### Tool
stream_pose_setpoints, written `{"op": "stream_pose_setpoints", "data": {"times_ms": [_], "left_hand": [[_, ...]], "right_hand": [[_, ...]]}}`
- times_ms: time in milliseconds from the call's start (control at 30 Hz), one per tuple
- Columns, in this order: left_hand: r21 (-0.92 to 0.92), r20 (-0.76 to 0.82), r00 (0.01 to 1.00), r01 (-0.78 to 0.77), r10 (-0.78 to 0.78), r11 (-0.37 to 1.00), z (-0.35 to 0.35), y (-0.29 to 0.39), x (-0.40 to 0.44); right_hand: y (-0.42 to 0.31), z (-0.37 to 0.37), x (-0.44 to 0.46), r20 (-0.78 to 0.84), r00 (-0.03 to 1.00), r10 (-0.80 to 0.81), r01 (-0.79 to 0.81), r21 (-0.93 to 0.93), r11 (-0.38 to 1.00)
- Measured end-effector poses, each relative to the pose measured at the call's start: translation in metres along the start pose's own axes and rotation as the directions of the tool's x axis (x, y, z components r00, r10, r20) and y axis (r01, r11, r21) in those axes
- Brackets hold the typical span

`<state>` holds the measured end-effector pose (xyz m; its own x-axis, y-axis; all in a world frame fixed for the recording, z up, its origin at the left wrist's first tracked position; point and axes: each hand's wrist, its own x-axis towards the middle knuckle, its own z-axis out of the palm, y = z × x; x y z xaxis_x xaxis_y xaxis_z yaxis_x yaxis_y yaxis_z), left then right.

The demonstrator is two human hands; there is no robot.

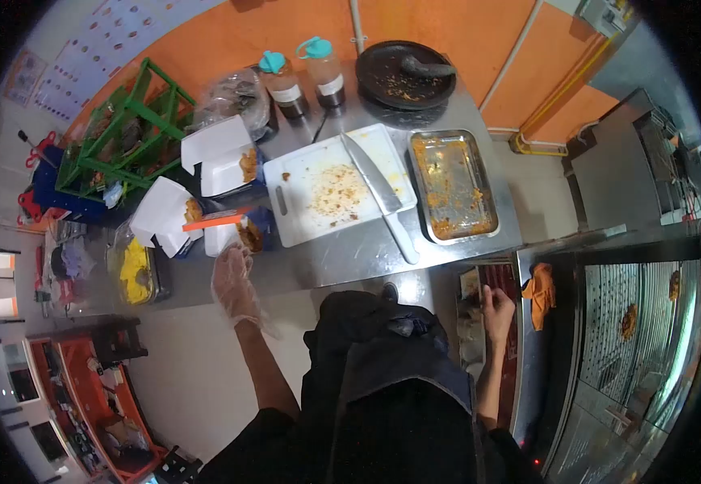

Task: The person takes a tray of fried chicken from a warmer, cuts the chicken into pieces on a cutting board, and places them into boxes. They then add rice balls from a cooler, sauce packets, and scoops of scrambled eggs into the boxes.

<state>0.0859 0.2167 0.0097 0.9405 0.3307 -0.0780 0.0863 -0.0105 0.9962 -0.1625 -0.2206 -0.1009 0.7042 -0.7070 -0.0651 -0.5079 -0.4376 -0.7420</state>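
Observation:
My left hand (236,282), in a clear plastic glove, is at the near side of a small takeaway box (219,239). Its fingers are closed on the white edge. Browned food (249,234) shows inside, and an orange strip (215,220) crosses the box top. Two more open takeaway boxes (215,153) with similar food stand behind it. My right hand (497,313) is bare, off the counter's front edge, with its fingers curled and nothing visible in them. On the white cutting board (294,214), strewn with crumbs, lies a large knife (374,181), its handle toward me.
A greasy metal tray (455,230) is right of the board. Behind stand a stone mortar (374,77) with a pestle (427,68) and two teal-capped bottles (286,93). A green rack (136,109) and a container of yellow food (136,270) are left; a glass-fronted cabinet (641,323) is right.

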Motion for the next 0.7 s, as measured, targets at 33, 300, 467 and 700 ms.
{"op": "stream_pose_setpoints", "data": {"times_ms": [33,300,467,700], "left_hand": [[-0.024,0.043,0.999,-0.009,0.010,1.000,-0.003,-0.003,0.003],[0.005,0.066,0.998,-0.023,0.022,1.000,-0.057,0.006,0.007],[-0.301,0.379,0.902,-0.092,0.207,0.949,-0.165,-0.084,0.075],[0.253,0.433,0.889,0.041,-0.151,0.966,-0.187,-0.027,0.095]], "right_hand": [[0.008,0.002,-0.003,-0.006,0.998,0.070,-0.069,0.075,0.995],[-0.031,0.090,0.042,0.154,0.943,0.294,-0.311,0.721,0.620],[-0.021,0.152,0.100,-0.092,0.862,0.499,-0.396,0.494,0.774],[-0.066,0.130,0.081,-0.191,0.856,0.481,-0.155,0.792,0.591]]}}
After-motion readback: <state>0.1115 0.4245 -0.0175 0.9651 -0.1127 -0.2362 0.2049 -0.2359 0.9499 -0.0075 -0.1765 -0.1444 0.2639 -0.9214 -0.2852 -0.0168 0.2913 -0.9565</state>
